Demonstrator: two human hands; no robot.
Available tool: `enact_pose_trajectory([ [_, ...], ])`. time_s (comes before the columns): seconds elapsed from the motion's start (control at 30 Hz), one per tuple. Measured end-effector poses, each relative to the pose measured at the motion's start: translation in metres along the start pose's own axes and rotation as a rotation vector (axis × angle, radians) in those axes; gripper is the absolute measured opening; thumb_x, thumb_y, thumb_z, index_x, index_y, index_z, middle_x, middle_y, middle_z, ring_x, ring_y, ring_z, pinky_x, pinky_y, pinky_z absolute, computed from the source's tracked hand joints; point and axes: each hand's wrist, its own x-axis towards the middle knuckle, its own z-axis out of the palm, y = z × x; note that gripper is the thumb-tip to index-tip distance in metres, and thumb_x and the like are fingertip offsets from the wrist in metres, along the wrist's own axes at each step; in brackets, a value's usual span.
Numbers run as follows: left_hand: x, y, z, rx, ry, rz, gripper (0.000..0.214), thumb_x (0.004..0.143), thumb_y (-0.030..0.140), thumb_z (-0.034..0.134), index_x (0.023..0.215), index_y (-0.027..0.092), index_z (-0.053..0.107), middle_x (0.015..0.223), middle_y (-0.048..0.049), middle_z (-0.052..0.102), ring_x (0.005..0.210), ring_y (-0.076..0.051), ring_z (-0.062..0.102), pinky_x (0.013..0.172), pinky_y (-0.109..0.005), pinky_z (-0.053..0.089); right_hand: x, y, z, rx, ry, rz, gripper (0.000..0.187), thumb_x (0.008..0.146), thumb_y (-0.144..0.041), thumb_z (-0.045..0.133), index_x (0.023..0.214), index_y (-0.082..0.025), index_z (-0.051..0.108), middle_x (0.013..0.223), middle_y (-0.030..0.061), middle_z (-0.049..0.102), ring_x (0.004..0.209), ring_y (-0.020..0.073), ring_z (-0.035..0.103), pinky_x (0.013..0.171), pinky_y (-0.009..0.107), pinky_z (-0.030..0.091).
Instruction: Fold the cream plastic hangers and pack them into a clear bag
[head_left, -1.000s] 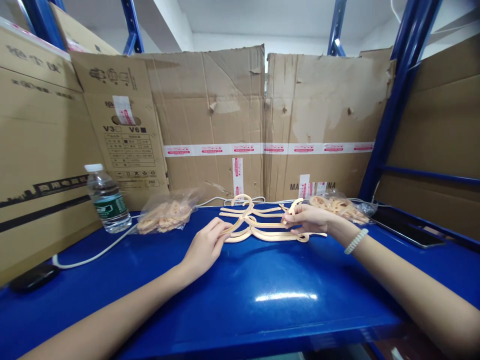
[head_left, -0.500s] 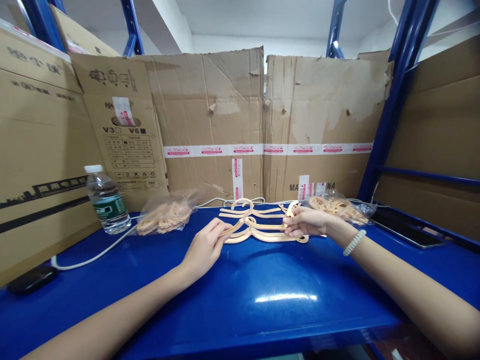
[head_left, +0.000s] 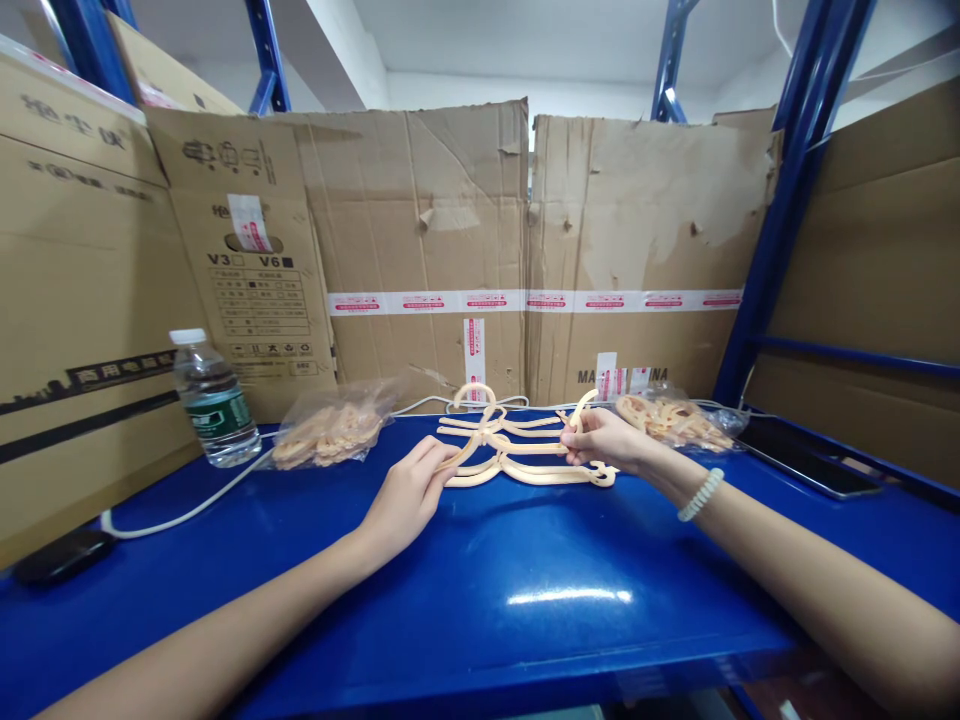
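Observation:
My left hand (head_left: 411, 492) pinches the left arm of a beige clothes hanger (head_left: 525, 447), whose curled hook stands up at the back. At the right end of the same hanger is my right hand (head_left: 602, 438), its fingers closed round the arm. A curved beige end piece sticks up above that thumb; whether it belongs to this hanger I cannot tell. Close in front lies another beige hanger (head_left: 555, 476) on the blue tabletop (head_left: 525, 640), its ends partly covered by my hands. Further beige arms (head_left: 529, 431) lie just behind the held one.
Two clear plastic bags of beige parts lie behind, one on the left (head_left: 330, 436) and one on the right (head_left: 675, 418). A water bottle (head_left: 217, 405), a black mouse (head_left: 66, 556) and a white cable are at left. A phone (head_left: 810, 460) lies right; cardboard (head_left: 420, 240) walls the back.
The held hanger has tilted, and its hook now stands higher. My right hand has shifted slightly left, turning the end piece it holds. My left hand keeps nearly the same place.

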Motion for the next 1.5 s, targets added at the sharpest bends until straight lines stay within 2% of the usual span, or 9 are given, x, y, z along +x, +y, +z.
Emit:
enact_pose_trajectory([
  [0.33,0.001,0.001,0.000,-0.009,0.036,-0.001,0.019,0.094,0.020,0.043,0.098,0.018,0.061,0.087,-0.0048,0.060,0.078,-0.018,0.060,0.070,-0.029,0.049,0.000,-0.002,0.008,0.017,0.085,-0.105,0.040,0.052,-0.030,0.088,0.066,-0.017,0.052,0.056,-0.0021,0.061,0.048,0.0098,0.059,0.047,0.021,0.049],
  [0.5,0.004,0.000,-0.001,-0.017,0.033,-0.070,0.018,0.093,0.022,0.045,0.098,0.019,0.062,0.086,-0.0034,0.063,0.070,-0.017,0.059,0.067,-0.028,0.049,-0.003,-0.009,0.012,0.069,0.100,-0.172,0.039,0.055,-0.040,0.085,0.071,-0.017,0.057,0.064,-0.0011,0.060,0.057,0.0119,0.059,0.052,0.024,0.049],
  [0.63,0.009,-0.006,-0.005,-0.019,0.027,-0.128,0.017,0.091,0.026,0.048,0.101,0.018,0.060,0.086,-0.0025,0.063,0.069,-0.016,0.058,0.063,-0.027,0.048,-0.006,-0.021,-0.005,0.128,0.134,-0.233,0.036,0.062,-0.044,0.079,0.080,-0.015,0.067,0.068,-0.0004,0.059,0.053,0.0076,0.047,0.044,0.021,0.037],
  [0.7,0.013,-0.008,-0.011,0.011,-0.001,-0.071,0.015,0.091,0.026,0.049,0.096,0.018,0.060,0.086,-0.0028,0.061,0.074,-0.017,0.059,0.067,-0.027,0.047,-0.009,-0.027,-0.023,0.105,0.113,-0.212,0.034,0.061,-0.040,0.080,0.082,-0.015,0.070,0.064,-0.0011,0.059,0.051,0.0072,0.046,0.046,0.022,0.037],
  [0.87,0.022,-0.015,-0.030,0.087,-0.141,0.125,0.015,0.091,0.026,0.049,0.087,0.019,0.061,0.084,-0.0033,0.061,0.079,-0.018,0.056,0.071,-0.030,0.045,-0.018,-0.039,-0.066,-0.258,-0.098,-0.113,0.032,0.066,-0.040,0.077,0.085,-0.014,0.074,0.074,0.0038,0.069,0.061,0.0124,0.057,0.056,0.024,0.044],
  [1.03,0.017,-0.018,-0.030,0.122,-0.325,0.221,0.016,0.092,0.025,0.049,0.093,0.020,0.064,0.089,-0.0049,0.064,0.084,-0.020,0.057,0.072,-0.030,0.045,-0.020,-0.041,-0.070,-0.773,-0.356,-0.066,0.030,0.065,-0.043,0.076,0.079,-0.016,0.076,0.078,0.0051,0.072,0.069,0.0168,0.062,0.061,0.025,0.045],
  [1.13,0.012,-0.016,-0.020,0.130,-0.387,0.224,0.015,0.093,0.026,0.049,0.094,0.020,0.064,0.088,-0.0049,0.065,0.081,-0.020,0.059,0.070,-0.029,0.045,-0.016,-0.034,-0.065,-0.930,-0.376,-0.023,0.026,0.061,-0.040,0.077,0.072,-0.016,0.075,0.067,0.0039,0.070,0.066,0.0179,0.061,0.061,0.026,0.044],
  [1.23,0.009,-0.015,-0.014,0.138,-0.421,0.233,0.015,0.094,0.025,0.049,0.095,0.020,0.063,0.088,-0.0049,0.064,0.080,-0.019,0.060,0.070,-0.029,0.045,-0.013,-0.026,-0.064,-0.959,-0.359,0.072,0.027,0.057,-0.039,0.077,0.070,-0.016,0.073,0.064,0.0038,0.070,0.061,0.0182,0.061,0.055,0.026,0.042],
  [1.5,0.007,-0.019,-0.013,0.180,-0.360,0.210,0.008,0.091,0.024,0.053,0.092,0.021,0.061,0.087,-0.0021,0.063,0.077,-0.018,0.060,0.065,-0.026,0.044,-0.012,-0.024,-0.066,-1.073,-0.310,0.082,0.020,0.054,-0.034,0.076,0.063,-0.017,0.069,0.057,0.0018,0.065,0.056,0.0173,0.060,0.050,0.024,0.040],
])
